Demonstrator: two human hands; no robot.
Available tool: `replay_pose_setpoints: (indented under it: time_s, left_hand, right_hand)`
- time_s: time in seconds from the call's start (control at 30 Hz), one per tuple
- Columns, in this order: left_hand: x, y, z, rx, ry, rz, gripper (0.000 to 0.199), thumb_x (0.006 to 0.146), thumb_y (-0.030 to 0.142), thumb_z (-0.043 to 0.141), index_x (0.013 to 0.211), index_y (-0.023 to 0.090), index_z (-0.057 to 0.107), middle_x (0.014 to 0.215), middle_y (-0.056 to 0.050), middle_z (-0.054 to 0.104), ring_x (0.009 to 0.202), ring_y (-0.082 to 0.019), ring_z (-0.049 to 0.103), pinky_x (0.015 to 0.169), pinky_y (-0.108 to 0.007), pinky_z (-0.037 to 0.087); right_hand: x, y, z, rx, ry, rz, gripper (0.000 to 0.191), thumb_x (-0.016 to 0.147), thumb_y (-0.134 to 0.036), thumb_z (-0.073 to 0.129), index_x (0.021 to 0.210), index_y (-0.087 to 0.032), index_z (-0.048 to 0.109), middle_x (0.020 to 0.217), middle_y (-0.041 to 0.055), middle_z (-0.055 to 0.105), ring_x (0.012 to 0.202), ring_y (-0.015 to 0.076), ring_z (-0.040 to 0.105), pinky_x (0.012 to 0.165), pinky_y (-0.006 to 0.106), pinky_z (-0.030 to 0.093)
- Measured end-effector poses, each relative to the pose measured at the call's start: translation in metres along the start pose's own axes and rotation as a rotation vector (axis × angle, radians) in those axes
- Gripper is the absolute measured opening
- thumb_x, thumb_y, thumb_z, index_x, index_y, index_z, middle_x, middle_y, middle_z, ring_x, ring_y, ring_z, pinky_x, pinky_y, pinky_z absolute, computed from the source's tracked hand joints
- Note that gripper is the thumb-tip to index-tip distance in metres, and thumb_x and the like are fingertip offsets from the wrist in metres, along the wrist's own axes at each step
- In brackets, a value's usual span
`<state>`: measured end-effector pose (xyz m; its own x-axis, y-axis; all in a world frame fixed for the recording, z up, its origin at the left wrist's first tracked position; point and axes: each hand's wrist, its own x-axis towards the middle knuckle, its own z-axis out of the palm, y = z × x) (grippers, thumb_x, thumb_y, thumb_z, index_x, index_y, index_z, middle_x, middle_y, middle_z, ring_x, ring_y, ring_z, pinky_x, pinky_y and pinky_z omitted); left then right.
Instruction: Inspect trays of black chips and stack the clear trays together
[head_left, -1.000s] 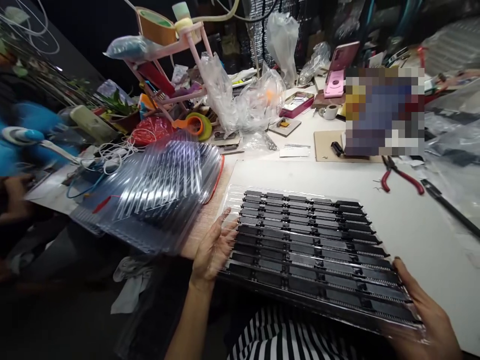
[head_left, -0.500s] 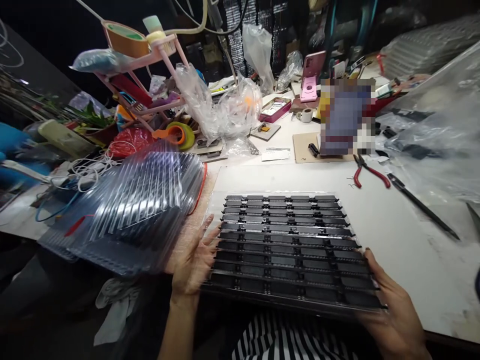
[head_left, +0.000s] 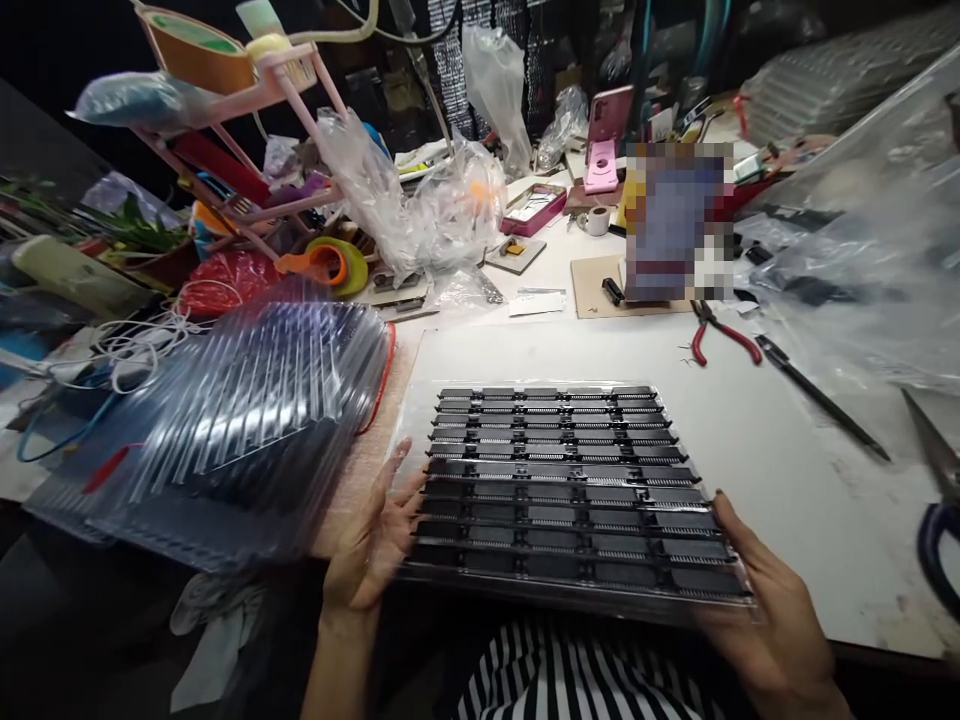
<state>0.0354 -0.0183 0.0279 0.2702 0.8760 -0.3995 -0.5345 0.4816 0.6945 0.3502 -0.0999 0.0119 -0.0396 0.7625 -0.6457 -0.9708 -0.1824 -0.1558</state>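
Observation:
A clear plastic tray (head_left: 555, 480) filled with rows of black, comb-edged parts lies over the front edge of the white work surface, in front of my striped clothing. My left hand (head_left: 371, 545) is at its left side, fingers spread and pressed to the edge. At the right front corner my right hand (head_left: 772, 590) grips the tray, with the thumb on top and the other fingers hidden beneath. Left of my left hand rests a stack of empty clear ribbed trays (head_left: 255, 430).
Red-handled pliers (head_left: 724, 335), a black tweezer-like tool (head_left: 821, 395) and dark-handled scissors (head_left: 937, 500) lie at the right. Behind are a cardboard piece (head_left: 592, 290), a pink phone stand (head_left: 601, 165), plastic bags (head_left: 457, 200) and a pink rack (head_left: 225, 110). White cables (head_left: 139, 345) lie at left.
The view has shifted, so most things sit further left and the scissors at the right now show more. Both hands remain at the filled tray, which has hardly changed its place between them.

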Motion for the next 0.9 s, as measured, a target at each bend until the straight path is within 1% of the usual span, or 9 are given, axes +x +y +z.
replay_pose_setpoints:
  time_s: [0.1, 0.23, 0.37, 0.5, 0.63, 0.73, 0.8, 0.9]
  left_hand:
    - [0.001, 0.0, 0.0018, -0.009, 0.052, 0.017, 0.047, 0.093, 0.031, 0.039, 0.14, 0.03, 0.032, 0.125, -0.008, 0.059, 0.111, -0.021, 0.058, 0.089, -0.032, 0.05]
    - [0.0011, -0.0016, 0.0016, -0.049, 0.101, 0.022, 0.044, 0.093, 0.028, 0.038, 0.137, 0.026, 0.038, 0.12, -0.008, 0.062, 0.108, -0.019, 0.059, 0.088, -0.031, 0.051]
    - [0.0023, -0.0037, -0.0014, -0.123, 0.114, 0.01, 0.042, 0.093, 0.027, 0.037, 0.134, 0.028, 0.042, 0.112, -0.005, 0.067, 0.102, -0.016, 0.062, 0.088, -0.03, 0.051]
    - [0.0025, -0.0047, -0.0006, -0.124, 0.155, 0.024, 0.042, 0.092, 0.03, 0.041, 0.134, 0.03, 0.043, 0.115, -0.003, 0.066, 0.104, -0.018, 0.062, 0.086, -0.029, 0.053]
    - [-0.0004, -0.0035, 0.0026, -0.083, 0.188, 0.033, 0.042, 0.092, 0.027, 0.041, 0.133, 0.03, 0.043, 0.118, -0.004, 0.065, 0.103, -0.018, 0.062, 0.086, -0.03, 0.053]
    - [-0.001, -0.0022, 0.0045, -0.077, 0.204, 0.039, 0.041, 0.092, 0.027, 0.039, 0.133, 0.029, 0.044, 0.116, -0.004, 0.066, 0.101, -0.017, 0.063, 0.086, -0.03, 0.053]
    - [-0.0001, -0.0017, 0.0053, -0.067, 0.22, 0.039, 0.041, 0.092, 0.027, 0.039, 0.133, 0.029, 0.044, 0.116, -0.005, 0.066, 0.1, -0.017, 0.064, 0.086, -0.03, 0.053]
    - [0.0016, -0.0018, 0.005, -0.043, 0.242, 0.027, 0.042, 0.091, 0.03, 0.043, 0.133, 0.029, 0.044, 0.12, -0.005, 0.064, 0.103, -0.019, 0.062, 0.088, -0.031, 0.052]
  right_hand:
    - [0.0004, 0.0009, 0.0035, 0.012, 0.007, 0.022, 0.022, 0.076, -0.021, 0.067, 0.097, -0.022, 0.071, 0.083, 0.0018, 0.074, 0.085, 0.0207, 0.069, 0.094, 0.04, 0.048]
    - [0.0019, 0.0006, 0.0072, 0.051, 0.019, 0.036, 0.02, 0.076, -0.016, 0.064, 0.093, -0.023, 0.072, 0.086, 0.0017, 0.074, 0.087, 0.0206, 0.068, 0.094, 0.041, 0.047]
    - [0.0021, -0.0002, 0.0066, 0.116, 0.049, 0.013, 0.023, 0.074, -0.012, 0.063, 0.091, -0.025, 0.073, 0.087, -0.0015, 0.074, 0.084, 0.0186, 0.069, 0.094, 0.038, 0.047]
    - [0.0025, -0.0007, 0.0052, 0.153, 0.045, 0.029, 0.03, 0.072, -0.012, 0.065, 0.097, -0.027, 0.071, 0.091, -0.0026, 0.074, 0.082, 0.0176, 0.069, 0.094, 0.037, 0.047]
    - [0.004, -0.0005, 0.0033, 0.126, 0.014, 0.023, 0.03, 0.076, -0.014, 0.061, 0.1, -0.029, 0.07, 0.092, -0.0034, 0.074, 0.084, 0.0166, 0.069, 0.094, 0.036, 0.046]
    - [0.0041, -0.0002, 0.0024, 0.061, -0.018, -0.003, 0.027, 0.081, -0.016, 0.056, 0.1, -0.029, 0.07, 0.094, -0.0026, 0.073, 0.087, 0.0164, 0.068, 0.095, 0.036, 0.046]
    - [0.0032, 0.0003, 0.003, 0.007, -0.037, -0.036, 0.028, 0.083, -0.018, 0.052, 0.102, -0.03, 0.069, 0.098, -0.002, 0.072, 0.091, 0.0159, 0.067, 0.094, 0.036, 0.046]
    - [0.0017, 0.0015, 0.0055, -0.028, -0.074, -0.094, 0.032, 0.085, -0.02, 0.051, 0.111, -0.033, 0.064, 0.11, -0.0024, 0.069, 0.099, 0.0151, 0.064, 0.095, 0.035, 0.046]
